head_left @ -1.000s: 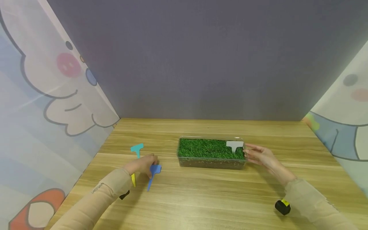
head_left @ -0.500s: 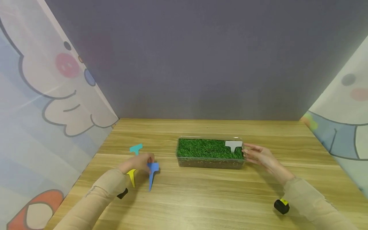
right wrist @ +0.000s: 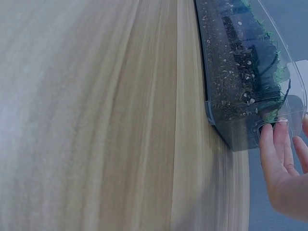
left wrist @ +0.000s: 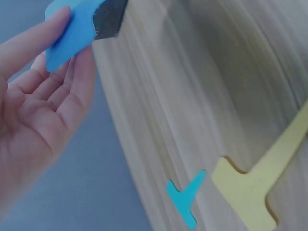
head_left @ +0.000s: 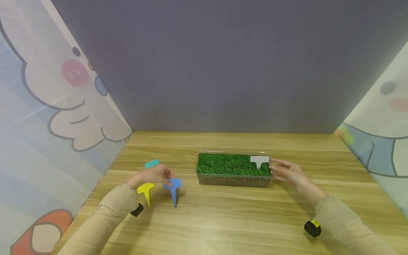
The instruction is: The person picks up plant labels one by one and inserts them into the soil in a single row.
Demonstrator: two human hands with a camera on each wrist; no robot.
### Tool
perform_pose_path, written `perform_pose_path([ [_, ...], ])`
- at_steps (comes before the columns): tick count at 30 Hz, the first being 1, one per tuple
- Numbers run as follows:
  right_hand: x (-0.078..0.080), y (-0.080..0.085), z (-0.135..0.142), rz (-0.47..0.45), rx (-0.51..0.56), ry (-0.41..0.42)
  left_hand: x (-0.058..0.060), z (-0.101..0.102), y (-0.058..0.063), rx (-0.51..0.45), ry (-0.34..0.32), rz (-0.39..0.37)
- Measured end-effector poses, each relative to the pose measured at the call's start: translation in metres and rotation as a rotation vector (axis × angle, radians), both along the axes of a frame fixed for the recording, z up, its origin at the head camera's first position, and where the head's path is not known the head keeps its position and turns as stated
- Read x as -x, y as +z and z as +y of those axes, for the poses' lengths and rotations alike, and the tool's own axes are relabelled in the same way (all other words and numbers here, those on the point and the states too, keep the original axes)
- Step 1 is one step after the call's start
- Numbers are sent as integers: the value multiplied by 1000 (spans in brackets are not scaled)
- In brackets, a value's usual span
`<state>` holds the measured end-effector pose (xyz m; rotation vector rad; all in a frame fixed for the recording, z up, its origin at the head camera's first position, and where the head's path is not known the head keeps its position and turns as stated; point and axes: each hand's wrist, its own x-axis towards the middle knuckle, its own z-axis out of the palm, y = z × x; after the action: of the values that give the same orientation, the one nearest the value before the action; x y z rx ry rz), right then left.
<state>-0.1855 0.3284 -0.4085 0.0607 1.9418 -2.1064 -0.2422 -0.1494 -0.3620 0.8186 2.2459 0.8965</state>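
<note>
My left hand [head_left: 154,175] pinches a blue T-shaped plant label [head_left: 173,187] by its broad head, thumb on the face. The label's pointed stem hangs down over the table; in the left wrist view the blue label [left wrist: 77,33] is lifted above the wood. Near that hand lie a yellow plant label [head_left: 146,191] and a teal plant label [head_left: 152,163], whose stem the hand hides in the head view. My right hand [head_left: 291,175] touches the right end of a clear planter box [head_left: 234,181] with extended fingers. A white plant label [head_left: 259,161] stands upright in its grass.
Green grass [head_left: 226,164] over dark soil fills the planter. The wooden table [head_left: 216,219] runs back to a grey wall [head_left: 223,71]. Cartoon-printed curtains [head_left: 57,117] stand at both sides.
The blue label has been raised off the table, its stem swinging to point down. My left hand has shifted up slightly, uncovering more of the yellow label. The right hand stays at the planter.
</note>
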Motion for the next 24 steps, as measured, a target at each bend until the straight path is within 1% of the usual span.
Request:
perform_pose_path([
  [4, 0, 0, 0, 4, -3, 2, -1, 5, 7, -15, 15, -36],
  [10, -1, 2, 1, 14, -6, 15, -3, 14, 19, -22, -6, 7],
  [13, -1, 2, 1, 11, -10, 9, -2, 19, 23, -28, -11, 20],
  [19, 0, 0, 1, -2, 2, 6, -1, 30, 31, -66, -28, 36],
  [24, -1, -1, 1, -5, -2, 4, -1, 43, 38, -96, -27, 58],
])
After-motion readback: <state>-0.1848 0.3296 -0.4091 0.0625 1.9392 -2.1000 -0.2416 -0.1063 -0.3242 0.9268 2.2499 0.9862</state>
